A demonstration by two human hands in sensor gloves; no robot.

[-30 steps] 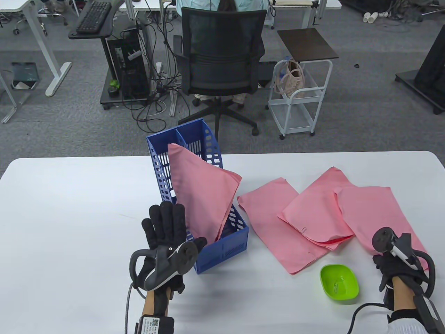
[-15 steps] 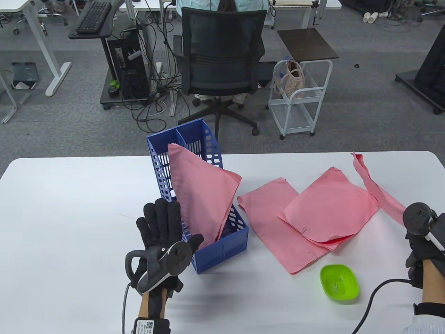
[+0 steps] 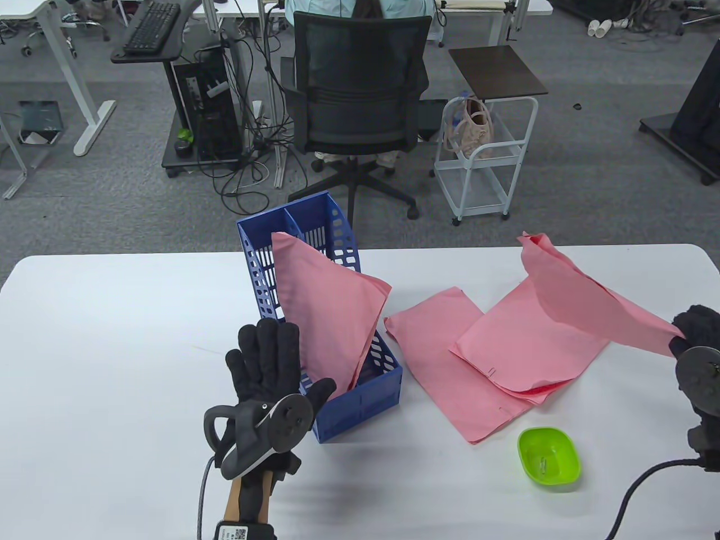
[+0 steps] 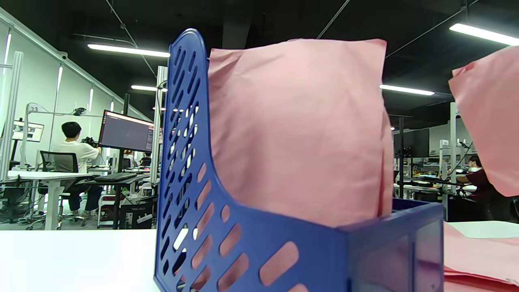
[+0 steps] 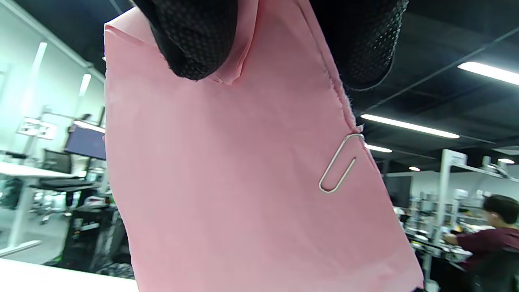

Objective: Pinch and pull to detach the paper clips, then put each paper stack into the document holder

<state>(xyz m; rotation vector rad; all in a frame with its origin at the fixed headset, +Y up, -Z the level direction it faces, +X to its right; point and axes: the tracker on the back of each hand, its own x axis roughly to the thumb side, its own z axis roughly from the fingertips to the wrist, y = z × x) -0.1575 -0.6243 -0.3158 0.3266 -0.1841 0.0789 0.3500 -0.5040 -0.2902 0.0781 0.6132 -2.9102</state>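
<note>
**Right hand lifts a clipped pink stack beside the blue holder**

The blue document holder (image 3: pixel 337 360) stands on the white table (image 3: pixel 112 337) and serves as the landmark. One pink paper stack (image 3: pixel 326 315) already sits in it, leaning out over the holder's right wall; the left wrist view shows this stack (image 4: pixel 300 129) rising well above the holder's low front wall (image 4: pixel 284 259).

The left hand (image 3: pixel 270 365) is just to the left of the holder's near corner. Its fingers are straight and spread, pointing away from the person, and the thumb touches the holder's front edge. It grips nothing.

Far to the right of the holder, at the table's right edge, the right hand (image 3: pixel 697 349) pinches the near end of a lifted paper stack (image 3: pixel 579 298). This stack is held off the table, its far corner raised and tilted back toward the holder. In the right wrist view the gloved fingertips (image 5: pixel 194 40) clamp the top edge of the sheets, and a silver paper clip (image 5: pixel 338 164) is fixed on the stack's right edge.

Between the holder and the right hand, two more pink stacks lie flat and overlapping: one (image 3: pixel 439 360) nearer the holder and one (image 3: pixel 529 343) on top of it, partly under the lifted stack.

A green bowl (image 3: pixel 548 457) sits to the right of the holder's near corner, nearer the person than the flat stacks, with a small clip inside.
</note>
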